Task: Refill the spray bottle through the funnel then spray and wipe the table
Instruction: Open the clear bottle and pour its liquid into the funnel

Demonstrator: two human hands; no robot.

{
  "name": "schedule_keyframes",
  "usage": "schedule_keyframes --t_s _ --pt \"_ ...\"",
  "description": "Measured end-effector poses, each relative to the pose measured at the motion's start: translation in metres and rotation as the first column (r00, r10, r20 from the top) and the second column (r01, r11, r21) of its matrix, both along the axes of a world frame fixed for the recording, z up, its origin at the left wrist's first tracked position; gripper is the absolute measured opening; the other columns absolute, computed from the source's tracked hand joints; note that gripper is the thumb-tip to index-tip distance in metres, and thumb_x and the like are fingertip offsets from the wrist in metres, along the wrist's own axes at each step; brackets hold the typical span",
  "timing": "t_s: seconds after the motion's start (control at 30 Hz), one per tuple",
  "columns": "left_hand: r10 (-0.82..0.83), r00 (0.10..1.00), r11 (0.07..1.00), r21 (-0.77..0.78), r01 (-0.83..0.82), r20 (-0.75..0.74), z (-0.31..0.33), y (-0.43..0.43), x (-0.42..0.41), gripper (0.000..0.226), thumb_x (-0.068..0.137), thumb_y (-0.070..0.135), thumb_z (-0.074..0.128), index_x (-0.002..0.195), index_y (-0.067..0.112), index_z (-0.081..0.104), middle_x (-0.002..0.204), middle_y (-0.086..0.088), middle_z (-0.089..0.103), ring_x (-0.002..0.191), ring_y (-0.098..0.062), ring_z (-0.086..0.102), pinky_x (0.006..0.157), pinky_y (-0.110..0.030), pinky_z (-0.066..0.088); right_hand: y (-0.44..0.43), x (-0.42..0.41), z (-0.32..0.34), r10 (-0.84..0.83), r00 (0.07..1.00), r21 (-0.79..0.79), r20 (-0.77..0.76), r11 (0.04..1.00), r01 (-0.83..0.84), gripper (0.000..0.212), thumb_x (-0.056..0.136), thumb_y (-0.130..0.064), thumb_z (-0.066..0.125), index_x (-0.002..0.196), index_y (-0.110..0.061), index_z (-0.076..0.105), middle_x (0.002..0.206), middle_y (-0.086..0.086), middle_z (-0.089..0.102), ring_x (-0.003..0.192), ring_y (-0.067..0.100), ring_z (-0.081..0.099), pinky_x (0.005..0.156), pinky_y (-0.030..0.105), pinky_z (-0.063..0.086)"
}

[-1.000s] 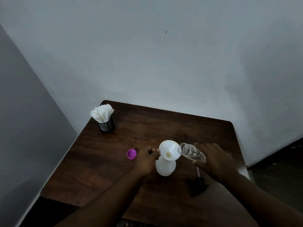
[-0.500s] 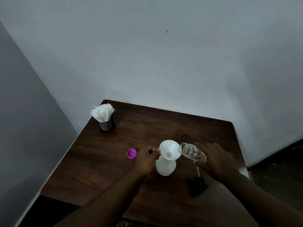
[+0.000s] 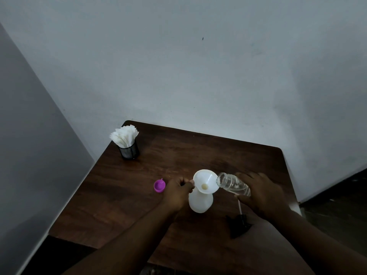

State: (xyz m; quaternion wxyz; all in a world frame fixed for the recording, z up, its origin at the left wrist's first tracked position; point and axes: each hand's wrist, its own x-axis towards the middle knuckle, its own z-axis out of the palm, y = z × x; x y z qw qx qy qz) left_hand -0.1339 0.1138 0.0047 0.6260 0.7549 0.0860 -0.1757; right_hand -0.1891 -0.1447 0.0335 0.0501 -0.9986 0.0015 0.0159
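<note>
Refilling underway: left hand (image 3: 177, 192) pinches the funnel (image 3: 205, 181) atop the spray bottle (image 3: 200, 202); right hand (image 3: 262, 193) grips a tilted clear bottle (image 3: 233, 184). Next likely needs a steeper tilt.

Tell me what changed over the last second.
Nothing visibly moved. The right hand holds the clear bottle tilted, mouth at the funnel rim, as before; the left hand pinches the funnel on the white spray bottle. The purple cap and spray head lie unmoved.
</note>
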Motion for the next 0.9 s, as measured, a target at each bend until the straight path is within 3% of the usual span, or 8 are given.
schedule_keyframes --t_s 0.43,0.63,0.9 --pt "-0.011 1.000 1.000 0.012 0.011 0.008 0.0011 0.0001 -0.0010 0.022 0.098 0.018 0.062 0.090 -0.001 0.070 0.078 -0.005 0.070 0.066 -0.007 0.058 0.068 -0.026 0.048 -0.0017 0.0025 -0.0017 0.000 1.000 -0.014 0.008 1.000 0.000 0.074 0.072 -0.057 0.077 0.138 -0.037 0.049 0.125 -0.010 0.062 0.112 0.015 0.056 0.075 0.033 0.055" --pt "-0.001 1.000 1.000 -0.017 0.001 0.002 0.0005 -0.0001 -0.0016 0.022 0.097 0.017 0.064 0.078 0.007 0.067 0.072 -0.002 0.068 0.061 -0.006 0.055 0.065 -0.027 0.045 -0.0036 0.0030 -0.0034 0.013 1.000 -0.041 0.012 0.999 -0.012 0.073 0.072 -0.060 0.074 0.137 -0.038 0.049 0.123 -0.011 0.062 0.109 0.014 0.056 0.073 0.030 0.054" --pt "-0.009 1.000 1.000 0.000 0.009 0.002 0.0025 0.0008 -0.0019 0.022 0.098 0.018 0.062 0.087 0.000 0.069 0.079 -0.006 0.070 0.067 -0.007 0.058 0.069 -0.027 0.049 -0.0024 0.0036 -0.0009 0.008 1.000 -0.037 0.001 0.999 -0.008 0.074 0.073 -0.058 0.075 0.138 -0.036 0.050 0.125 -0.010 0.062 0.113 0.014 0.055 0.076 0.031 0.054"
